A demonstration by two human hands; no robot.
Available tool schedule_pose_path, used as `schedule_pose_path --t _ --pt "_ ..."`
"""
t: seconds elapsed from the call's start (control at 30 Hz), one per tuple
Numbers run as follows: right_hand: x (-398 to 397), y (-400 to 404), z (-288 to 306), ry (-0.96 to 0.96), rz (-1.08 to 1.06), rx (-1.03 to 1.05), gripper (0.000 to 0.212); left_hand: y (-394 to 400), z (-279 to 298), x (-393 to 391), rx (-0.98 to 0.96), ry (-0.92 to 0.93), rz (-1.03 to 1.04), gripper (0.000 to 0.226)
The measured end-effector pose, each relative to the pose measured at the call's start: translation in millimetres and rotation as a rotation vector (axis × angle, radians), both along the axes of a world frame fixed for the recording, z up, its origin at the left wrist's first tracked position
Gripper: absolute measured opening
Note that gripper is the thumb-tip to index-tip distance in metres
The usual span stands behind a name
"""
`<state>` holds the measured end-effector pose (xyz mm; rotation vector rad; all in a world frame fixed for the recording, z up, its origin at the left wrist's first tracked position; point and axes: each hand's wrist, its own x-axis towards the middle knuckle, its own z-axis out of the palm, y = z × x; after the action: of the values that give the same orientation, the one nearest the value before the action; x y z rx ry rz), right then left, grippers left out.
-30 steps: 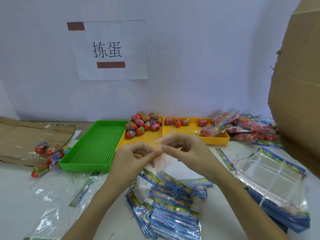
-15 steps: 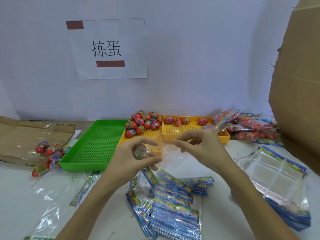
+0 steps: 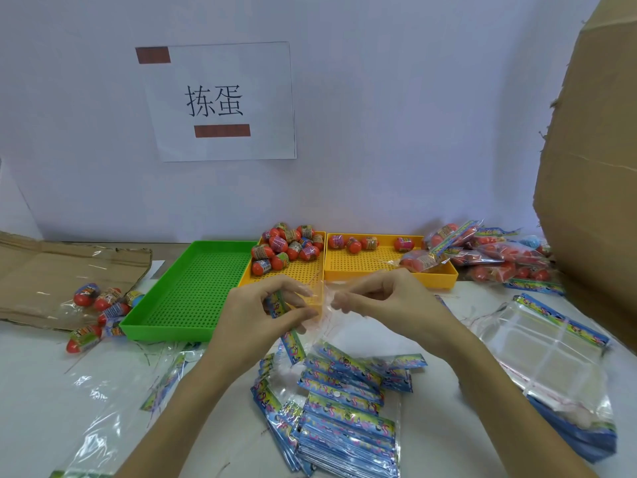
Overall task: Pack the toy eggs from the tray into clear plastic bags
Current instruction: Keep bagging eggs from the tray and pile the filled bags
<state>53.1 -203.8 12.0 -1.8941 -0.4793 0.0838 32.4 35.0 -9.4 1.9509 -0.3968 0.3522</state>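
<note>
Both hands were raised over the tabletop, working one clear plastic bag between them. The left hand pinched the bag near its printed header strip with thumb and fingers curled; the right hand pinched the opposite film edge with curled fingertips. The bag hung just in front of the yellow tray and above the stack of empty bags. No egg was in the held bag that I could see. The toy eggs lay heaped at the far end of that tray; a few more sat in the second yellow tray to its right. The green tray stood just left of them. Filled bags were piled at the right, beside a cardboard box. Judgement: the film looks thin, limp and slippery, and its two layers probably cling, so the mouth is best parted by pinching each layer separately near the stiffer header. The eggs look light, rigid and smooth, liable to roll; each is probably best taken across its middle band with fingertips. Step in hand appeared to be opening the mouth before loading.
</note>
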Motion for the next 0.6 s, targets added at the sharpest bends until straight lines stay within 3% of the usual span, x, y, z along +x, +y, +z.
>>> schedule_pose_path --t 0.13,0.33,0.43,0.6 --pt "-1 -2 4 -0.093 0.065 -0.048 0.01 2 -1 1 0.056 -0.048 0.0 0.024" --pt "-1 7 -1 -0.018 0.155 0.043 0.015 1 -4 4 0.041 -0.055 -0.022 0.026" --pt "1 4 -3 0.012 0.128 0.005 0.016 3 -4 5 0.082 -0.04 -0.067 0.038" --pt "1 -5 4 0.083 0.102 0.127 0.023 7 -3 5 0.11 0.03 -0.165 0.061"
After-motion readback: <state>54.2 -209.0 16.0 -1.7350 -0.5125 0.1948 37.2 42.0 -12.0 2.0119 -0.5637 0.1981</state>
